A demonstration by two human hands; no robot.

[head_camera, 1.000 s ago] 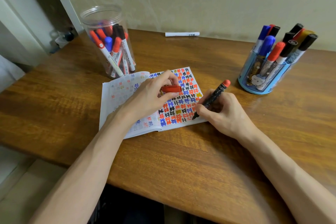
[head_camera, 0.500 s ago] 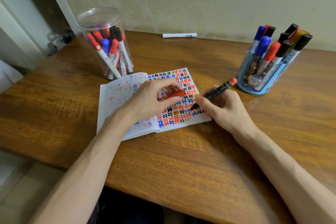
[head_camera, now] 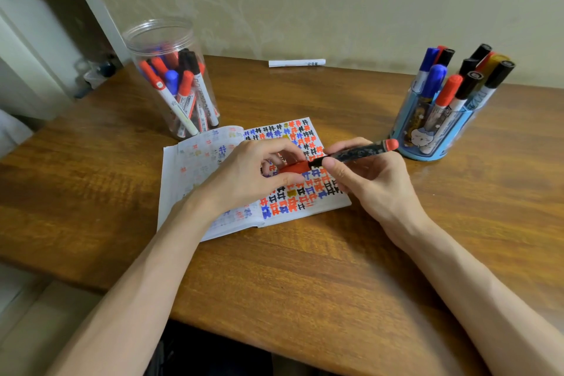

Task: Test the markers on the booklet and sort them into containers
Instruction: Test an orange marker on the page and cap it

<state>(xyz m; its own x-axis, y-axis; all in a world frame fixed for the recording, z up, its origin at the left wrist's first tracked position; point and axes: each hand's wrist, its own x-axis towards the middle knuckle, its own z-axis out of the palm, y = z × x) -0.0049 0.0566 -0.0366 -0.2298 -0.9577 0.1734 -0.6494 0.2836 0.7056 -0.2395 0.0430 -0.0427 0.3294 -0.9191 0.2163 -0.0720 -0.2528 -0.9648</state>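
An open booklet (head_camera: 195, 162) covered in red, blue and black test marks lies on the wooden table (head_camera: 305, 268). Above its right page my right hand (head_camera: 369, 183) grips a dark marker (head_camera: 360, 152) with a red end, held nearly level. My left hand (head_camera: 247, 177) pinches the marker's red cap (head_camera: 294, 168), whose mouth meets the marker's tip. A clear plastic jar (head_camera: 171, 49) with several markers stands at the back left. A blue pen holder (head_camera: 427, 143) with several markers stands at the back right.
A single white marker (head_camera: 296, 63) lies by the wall at the back of the table. A white shelf unit (head_camera: 45, 40) stands off the table's left end. The table's front edge runs below my forearms.
My right hand lifted the marker off the page and swung it level. My left hand brought the red cap up to the tip.
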